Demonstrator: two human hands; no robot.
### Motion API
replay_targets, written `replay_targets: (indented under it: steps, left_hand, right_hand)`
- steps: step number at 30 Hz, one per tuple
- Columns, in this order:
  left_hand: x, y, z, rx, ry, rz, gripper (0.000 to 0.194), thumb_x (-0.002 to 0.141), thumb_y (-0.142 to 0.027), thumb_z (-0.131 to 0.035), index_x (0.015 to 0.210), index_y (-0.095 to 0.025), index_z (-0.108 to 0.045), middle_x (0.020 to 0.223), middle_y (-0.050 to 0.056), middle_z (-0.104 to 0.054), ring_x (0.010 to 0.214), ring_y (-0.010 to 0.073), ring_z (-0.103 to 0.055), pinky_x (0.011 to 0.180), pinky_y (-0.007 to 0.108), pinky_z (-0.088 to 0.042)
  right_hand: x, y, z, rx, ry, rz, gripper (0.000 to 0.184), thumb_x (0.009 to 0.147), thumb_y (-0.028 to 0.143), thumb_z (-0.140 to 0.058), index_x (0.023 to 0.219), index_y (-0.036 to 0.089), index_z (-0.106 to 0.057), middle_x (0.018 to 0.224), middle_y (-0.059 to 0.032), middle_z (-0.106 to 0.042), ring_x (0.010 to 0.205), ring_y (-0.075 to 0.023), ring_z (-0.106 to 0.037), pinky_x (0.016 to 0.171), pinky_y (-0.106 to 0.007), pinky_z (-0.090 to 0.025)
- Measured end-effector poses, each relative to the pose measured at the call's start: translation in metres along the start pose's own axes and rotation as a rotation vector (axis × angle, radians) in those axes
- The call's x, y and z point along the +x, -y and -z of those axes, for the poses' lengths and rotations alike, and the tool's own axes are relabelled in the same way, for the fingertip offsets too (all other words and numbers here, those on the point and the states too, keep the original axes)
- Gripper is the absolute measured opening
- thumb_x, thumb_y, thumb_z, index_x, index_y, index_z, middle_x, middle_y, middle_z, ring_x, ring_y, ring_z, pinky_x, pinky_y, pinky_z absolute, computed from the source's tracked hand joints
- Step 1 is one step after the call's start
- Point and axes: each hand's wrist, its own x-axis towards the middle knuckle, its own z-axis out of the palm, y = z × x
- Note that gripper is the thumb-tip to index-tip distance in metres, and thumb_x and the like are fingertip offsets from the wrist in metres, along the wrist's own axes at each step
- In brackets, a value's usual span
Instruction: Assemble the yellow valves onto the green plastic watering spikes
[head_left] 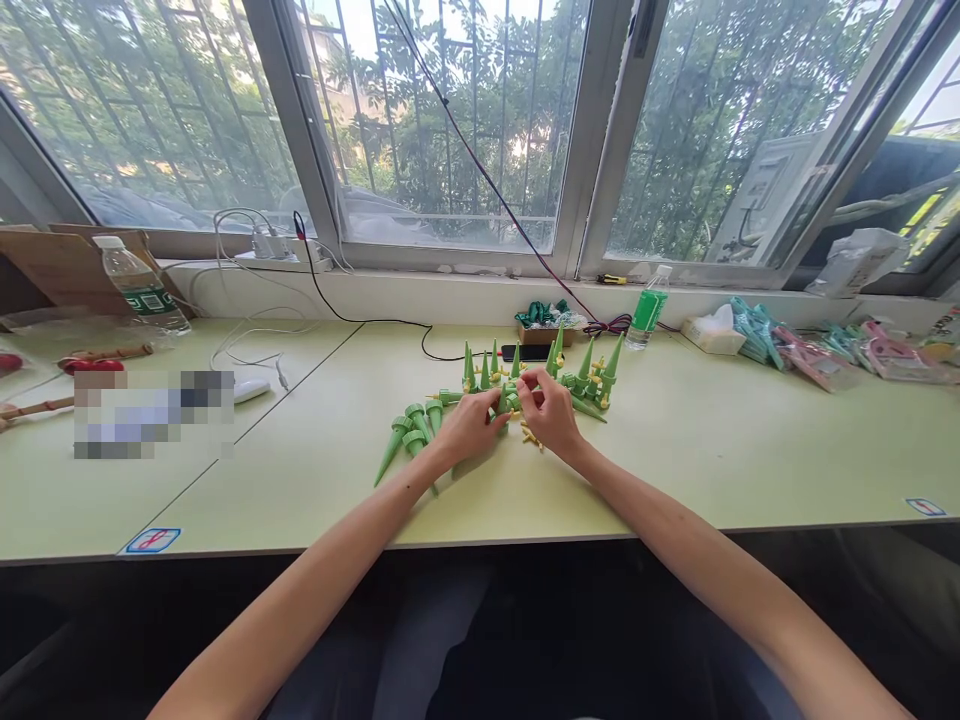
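At the left of the frame, a clear bottle [142, 290] leans on the table, well apart from my work; I see little risk there. A black cable [375, 322] runs from the upper left towards the centre; a sleeve or a finger catching it could tug at whatever lies at its end.

Left of centre, several green spikes [391, 452] lie loose beside my forearm. They taper and look round, so if my left arm swept sideways, it could set them rolling towards the near edge.

My left hand [471, 428], at the centre of the frame, is curled nearly closed, seemingly around a small spike [504, 400]. If that grip is slack, the piece could twist or slip. Just below, little yellow pieces [530, 436] lie scattered on the table; the heel of a hand could scatter them farther or hide one.

My right hand [553, 412], just right of centre, has thumb and forefinger drawn together; I can't tell whether anything is pinched between them. Pushing crookedly could jam or crack a small part.

Right of that, upright spikes [611, 372] stand close together on narrow bases, so one knock from my knuckles could topple several.
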Motion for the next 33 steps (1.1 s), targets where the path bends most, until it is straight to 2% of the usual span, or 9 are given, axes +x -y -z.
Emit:
replay_targets:
  steps: [9, 14, 17, 20, 22, 25, 27, 30, 33]
  left_hand:
    - [-0.001, -0.001, -0.002, -0.034, 0.001, 0.007, 0.024, 0.084, -0.023, -0.058, 0.068, -0.021, -0.04, 0.061, -0.002, -0.053, 0.054, 0.0128, -0.046, 0.053, 0.026, -0.034]
    - [-0.002, -0.002, -0.002, -0.066, -0.077, 0.066, 0.025, 0.088, -0.028, -0.051, 0.07, -0.022, -0.035, 0.059, -0.004, -0.045, 0.053, 0.0111, -0.038, 0.053, 0.026, -0.029]
    - [-0.001, -0.002, -0.002, -0.127, -0.155, 0.105, 0.019, 0.089, -0.029, -0.051, 0.075, -0.02, -0.041, 0.059, -0.004, -0.047, 0.053, 0.0105, -0.039, 0.053, 0.025, -0.031]
    - [0.001, -0.002, -0.001, -0.242, -0.22, 0.146, 0.013, 0.09, -0.032, -0.053, 0.087, -0.019, -0.052, 0.065, -0.003, -0.054, 0.053, 0.0098, -0.043, 0.054, 0.024, -0.035]
    - [0.002, -0.003, 0.0, -0.322, -0.265, 0.159, 0.016, 0.091, -0.033, -0.054, 0.097, -0.019, -0.054, 0.069, -0.002, -0.058, 0.054, 0.0096, -0.047, 0.053, 0.023, -0.036]
    - [0.002, -0.005, 0.002, -0.406, -0.316, 0.16, 0.019, 0.092, -0.035, -0.054, 0.102, -0.019, -0.054, 0.071, -0.002, -0.059, 0.054, 0.0095, -0.05, 0.051, 0.022, -0.035]
    - [0.001, -0.006, 0.004, -0.435, -0.326, 0.16, 0.019, 0.092, -0.036, -0.054, 0.103, -0.02, -0.053, 0.07, -0.002, -0.058, 0.053, 0.0092, -0.049, 0.05, 0.021, -0.035]
    - [0.001, -0.008, 0.006, -0.431, -0.342, 0.169, 0.018, 0.092, -0.035, -0.054, 0.102, -0.02, -0.053, 0.069, -0.003, -0.057, 0.053, 0.0089, -0.049, 0.05, 0.02, -0.036]
    - [0.001, -0.009, 0.006, -0.415, -0.371, 0.177, 0.017, 0.092, -0.035, -0.054, 0.1, -0.02, -0.054, 0.067, -0.003, -0.054, 0.052, 0.0084, -0.045, 0.049, 0.02, -0.034]
  right_hand:
    - [-0.004, -0.002, -0.003, -0.016, 0.002, 0.007, 0.018, 0.094, 0.037, -0.049, 0.09, 0.02, -0.053, 0.074, 0.0012, -0.058, 0.045, -0.0078, -0.046, 0.051, -0.024, -0.038]
    - [-0.007, 0.006, -0.006, 0.033, 0.066, 0.033, 0.013, 0.093, 0.032, -0.05, 0.089, 0.02, -0.052, 0.074, 0.0007, -0.058, 0.047, -0.0085, -0.047, 0.049, -0.023, -0.038]
    - [0.004, 0.013, -0.003, 0.019, 0.093, 0.144, 0.008, 0.094, 0.028, -0.05, 0.092, 0.021, -0.052, 0.076, 0.0001, -0.06, 0.049, -0.0089, -0.046, 0.05, -0.023, -0.038]
    - [0.022, 0.017, 0.005, -0.105, 0.082, 0.384, 0.004, 0.095, 0.023, -0.05, 0.093, 0.021, -0.053, 0.08, -0.0012, -0.061, 0.053, -0.0095, -0.046, 0.054, -0.024, -0.038]
    - [0.032, 0.015, 0.007, -0.17, 0.103, 0.534, 0.007, 0.096, 0.022, -0.047, 0.093, 0.021, -0.052, 0.079, -0.0018, -0.058, 0.055, -0.0103, -0.046, 0.054, -0.024, -0.037]
    - [0.035, 0.004, 0.004, -0.236, 0.084, 0.673, 0.009, 0.098, 0.02, -0.044, 0.095, 0.021, -0.053, 0.074, -0.0011, -0.055, 0.053, -0.0112, -0.043, 0.05, -0.025, -0.033]
    - [0.03, -0.005, -0.001, -0.243, 0.031, 0.699, 0.009, 0.098, 0.019, -0.044, 0.098, 0.021, -0.053, 0.073, -0.0012, -0.054, 0.053, -0.0119, -0.044, 0.049, -0.026, -0.033]
    - [0.017, -0.016, -0.006, -0.228, -0.056, 0.648, 0.009, 0.099, 0.02, -0.045, 0.102, 0.021, -0.054, 0.076, -0.0024, -0.056, 0.054, -0.0121, -0.046, 0.049, -0.026, -0.035]
    - [0.007, -0.018, -0.006, -0.222, -0.007, 0.636, 0.009, 0.1, 0.019, -0.046, 0.104, 0.021, -0.054, 0.081, -0.0036, -0.058, 0.058, -0.0127, -0.049, 0.051, -0.025, -0.036]
